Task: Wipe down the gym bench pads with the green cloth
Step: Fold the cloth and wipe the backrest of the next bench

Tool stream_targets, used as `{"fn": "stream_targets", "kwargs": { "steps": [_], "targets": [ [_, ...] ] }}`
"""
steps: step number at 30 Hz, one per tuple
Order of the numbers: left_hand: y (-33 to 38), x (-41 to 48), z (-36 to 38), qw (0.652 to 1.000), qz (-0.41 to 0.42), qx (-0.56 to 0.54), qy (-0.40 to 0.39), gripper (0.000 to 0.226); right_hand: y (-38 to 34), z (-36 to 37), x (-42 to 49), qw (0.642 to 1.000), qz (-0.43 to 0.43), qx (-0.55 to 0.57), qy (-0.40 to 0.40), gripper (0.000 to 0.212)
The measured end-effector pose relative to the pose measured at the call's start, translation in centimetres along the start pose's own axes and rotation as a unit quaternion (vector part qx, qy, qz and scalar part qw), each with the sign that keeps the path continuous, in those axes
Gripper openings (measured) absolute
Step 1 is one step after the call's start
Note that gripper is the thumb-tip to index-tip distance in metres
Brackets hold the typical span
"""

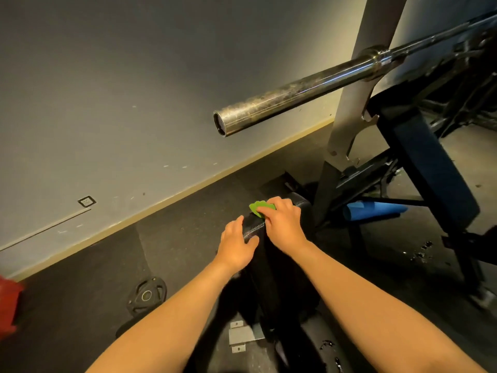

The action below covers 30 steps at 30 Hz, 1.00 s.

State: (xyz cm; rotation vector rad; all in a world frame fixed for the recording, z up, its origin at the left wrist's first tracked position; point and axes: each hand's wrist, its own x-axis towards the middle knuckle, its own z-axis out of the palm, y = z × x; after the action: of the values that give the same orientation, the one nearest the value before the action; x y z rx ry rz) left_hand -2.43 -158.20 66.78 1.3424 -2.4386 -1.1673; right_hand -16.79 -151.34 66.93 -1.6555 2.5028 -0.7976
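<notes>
Partly under right hand (282, 224), crumpled green cloth (256, 207) on stitched black pad (254, 228).

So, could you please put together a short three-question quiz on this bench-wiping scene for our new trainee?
1. True or false: the right hand holds the green cloth against the black bench pad.
2. Multiple choice: what lies on the floor to the left of the pad? A) weight plate B) kettlebell C) water bottle.
3. Fill in: the left hand grips the pad's ____.
Key: 1 true; 2 A; 3 edge.
</notes>
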Motion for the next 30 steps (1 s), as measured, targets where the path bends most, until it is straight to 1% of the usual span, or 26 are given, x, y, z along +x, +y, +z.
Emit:
{"fn": "stream_targets", "kwargs": {
  "steps": [3, 5, 7, 9, 11, 15, 18, 20, 22, 26, 27, 28, 30],
  "targets": [
    [-0.9, 0.2, 0.5, 1.0, 0.018, 0.004, 0.0, 0.07, 3.6, -1.5, 2.3, 0.992, 0.123, -0.024, 0.01, 0.041],
    [-1.6, 0.6, 0.4, 0.999, 0.033, 0.009, -0.011, 0.07, 4.7, -2.0, 3.0, 0.98, 0.197, 0.0, 0.006, 0.042],
    [-1.8, 0.7, 0.2, 0.999, 0.043, 0.019, -0.011, 0.07, 4.2, -1.8, 2.9, 0.969, 0.244, 0.034, 0.028, 0.041],
    [-2.0, 1.2, -0.1, 0.998, 0.047, 0.024, -0.019, 0.07, 1.8, -1.1, 2.5, 0.969, 0.242, 0.022, 0.051, 0.039],
    [-1.8, 1.3, 0.0, 0.998, 0.05, 0.022, -0.019, 0.07, -1.0, -0.1, 1.4, 0.98, 0.191, 0.011, 0.058, 0.037],
    [-2.4, 1.4, 0.0, 0.998, 0.055, 0.027, -0.025, 0.072, -5.4, 1.1, -1.4, 0.995, 0.066, 0.068, 0.016, 0.036],
    [-2.2, 1.6, -0.5, 0.998, 0.051, 0.033, -0.031, 0.072, -4.6, 0.4, -1.7, 0.999, 0.017, 0.043, -0.01, 0.037],
    [-1.9, 1.7, -0.9, 0.996, 0.054, 0.057, -0.038, 0.072, -2.8, -0.1, -0.5, 0.999, 0.047, 0.004, -0.019, 0.039],
    [-1.3, 1.6, -1.1, 0.995, 0.042, 0.073, -0.045, 0.072, -0.8, -0.8, 1.1, 0.992, 0.124, -0.018, -0.004, 0.043],
    [-0.6, 1.4, -0.9, 0.995, 0.024, 0.088, -0.049, 0.072, 1.6, -2.1, 3.5, 0.954, 0.298, 0.007, 0.009, 0.043],
    [-0.3, 1.3, -1.0, 0.993, 0.024, 0.099, -0.052, 0.072, 1.1, -2.0, 3.8, 0.946, 0.325, 0.011, 0.009, 0.041],
    [-0.1, 1.5, -1.3, 0.992, 0.023, 0.115, -0.054, 0.073, 0.2, -1.7, 3.9, 0.945, 0.328, 0.008, 0.009, 0.038],
    [0.7, 2.0, -1.7, 0.986, 0.023, 0.156, -0.057, 0.073, -2.2, -0.5, 3.6, 0.962, 0.272, -0.01, -0.004, 0.031]
  ]
}}
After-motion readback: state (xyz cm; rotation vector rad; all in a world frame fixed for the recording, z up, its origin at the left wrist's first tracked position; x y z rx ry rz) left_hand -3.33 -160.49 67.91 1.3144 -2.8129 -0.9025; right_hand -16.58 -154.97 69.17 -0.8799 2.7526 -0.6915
